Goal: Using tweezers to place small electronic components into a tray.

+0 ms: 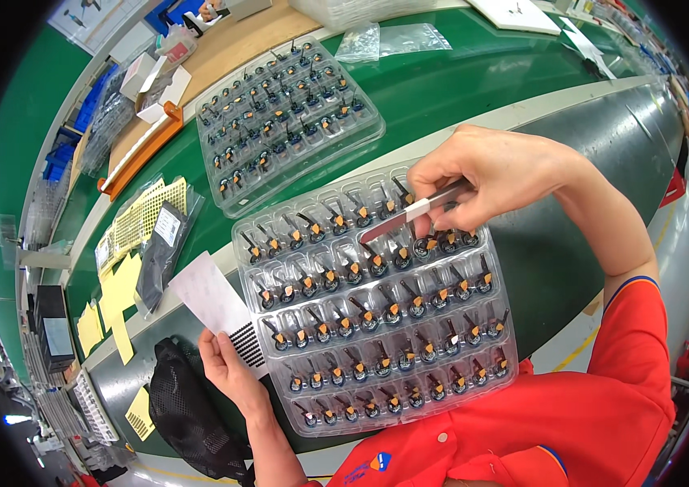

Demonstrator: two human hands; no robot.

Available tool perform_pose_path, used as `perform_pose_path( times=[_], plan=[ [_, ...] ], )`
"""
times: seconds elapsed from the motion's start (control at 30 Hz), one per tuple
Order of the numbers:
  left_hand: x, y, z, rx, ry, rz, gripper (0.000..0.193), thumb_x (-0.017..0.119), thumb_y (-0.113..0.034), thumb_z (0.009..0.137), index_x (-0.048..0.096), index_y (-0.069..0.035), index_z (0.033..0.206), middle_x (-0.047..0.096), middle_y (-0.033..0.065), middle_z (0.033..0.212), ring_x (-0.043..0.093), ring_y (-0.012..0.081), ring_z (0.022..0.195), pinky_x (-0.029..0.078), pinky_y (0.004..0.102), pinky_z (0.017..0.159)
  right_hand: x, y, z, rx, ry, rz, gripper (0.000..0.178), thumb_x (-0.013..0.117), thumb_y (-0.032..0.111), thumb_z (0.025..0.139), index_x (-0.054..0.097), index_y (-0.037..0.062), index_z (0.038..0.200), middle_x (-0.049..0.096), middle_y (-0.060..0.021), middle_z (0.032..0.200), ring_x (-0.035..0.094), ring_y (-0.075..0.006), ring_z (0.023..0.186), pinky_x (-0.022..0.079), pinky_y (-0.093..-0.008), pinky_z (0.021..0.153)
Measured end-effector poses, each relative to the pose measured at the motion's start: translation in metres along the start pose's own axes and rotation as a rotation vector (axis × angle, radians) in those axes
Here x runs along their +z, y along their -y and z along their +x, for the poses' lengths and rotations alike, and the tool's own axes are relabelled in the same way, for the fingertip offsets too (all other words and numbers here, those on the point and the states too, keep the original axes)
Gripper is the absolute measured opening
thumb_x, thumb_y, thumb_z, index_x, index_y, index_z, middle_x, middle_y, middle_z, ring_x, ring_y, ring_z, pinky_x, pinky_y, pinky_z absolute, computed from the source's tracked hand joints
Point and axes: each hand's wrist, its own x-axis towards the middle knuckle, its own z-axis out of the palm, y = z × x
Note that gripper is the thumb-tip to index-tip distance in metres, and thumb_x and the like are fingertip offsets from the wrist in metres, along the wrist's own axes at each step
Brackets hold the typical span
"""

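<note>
A clear plastic tray (393,280) lies in front of me, with rows of small round dark parts in its pockets, most showing an orange tab and a black strip. Over its far rows my right hand (482,174) is closed on a slim knife (385,228) with a dark handle and a white section. The blade's tip points left and down, just above a part; whether it touches is unclear. At the tray's left edge my left hand (229,369) pinches a white sheet (211,292) carrying rows of small black pieces. Some left fingers are hidden beneath the sheet.
Another filled clear tray (296,122) sits farther back on the green table. To the left lie yellow sheets (117,292), a dark bagged item (162,252) and a black mesh cap (186,414). An orange bar (146,150) and empty clear bags (393,40) are farther off.
</note>
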Motion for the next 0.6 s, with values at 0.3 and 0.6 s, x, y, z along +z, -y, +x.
perform_pose_path(
  times=[0.3,0.6],
  plan=[
    [-0.0002,0.0010,-0.0008,-0.006,-0.010,-0.001,0.021,0.043,-0.007,0.095,0.050,0.004,0.111,0.061,0.0052,0.093,0.055,0.0069,0.082,0.043,0.0208,0.073,-0.0047,-0.0038,0.0012,0.006,0.060,0.025,0.008,0.059,0.005,0.070,0.057,0.0008,0.077,0.068,-0.0013,0.083,0.043,-0.0051,0.050,0.034,-0.0224,0.045],
    [-0.0010,0.0028,0.0006,-0.001,0.004,-0.013,0.021,0.044,-0.007,0.095,0.050,0.004,0.111,0.062,0.0058,0.096,0.057,0.0078,0.083,0.044,0.0209,0.074,-0.0042,-0.0029,0.0055,-0.075,0.123,-0.049,0.009,0.060,0.006,0.070,0.059,0.0026,0.078,0.068,0.0003,0.078,0.048,-0.0085,0.050,0.035,-0.0252,0.045]
  ],
)
